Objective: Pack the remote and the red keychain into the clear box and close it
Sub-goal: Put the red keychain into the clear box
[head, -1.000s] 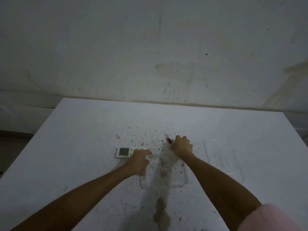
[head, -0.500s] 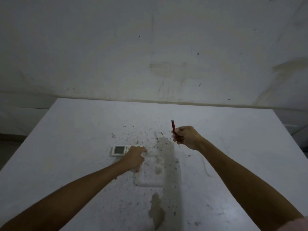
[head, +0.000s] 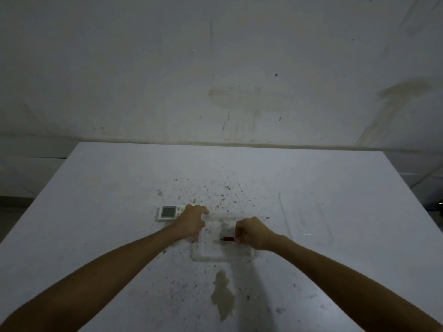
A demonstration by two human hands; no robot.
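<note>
The clear box (head: pixel 211 256) lies open in the middle of the white table. My right hand (head: pixel 251 232) hangs over its right side, shut on the red keychain (head: pixel 227 238), which points left, low inside the box. My left hand (head: pixel 193 221) rests on the box's far left corner, fingers curled over the rim. The white remote (head: pixel 169 212) with a grey screen lies flat just left of that hand, its right end hidden under it. The clear lid (head: pixel 304 220) lies flat to the right of the box.
The white table (head: pixel 96 212) is speckled with brown spots around the box, and a larger chipped patch (head: pixel 223 293) sits nearer to me. A stained wall stands right behind the table's far edge.
My right hand lifted the red keychain from beyond the box, then brought it down and back into the box. My left hand stayed at the box's left corner.
</note>
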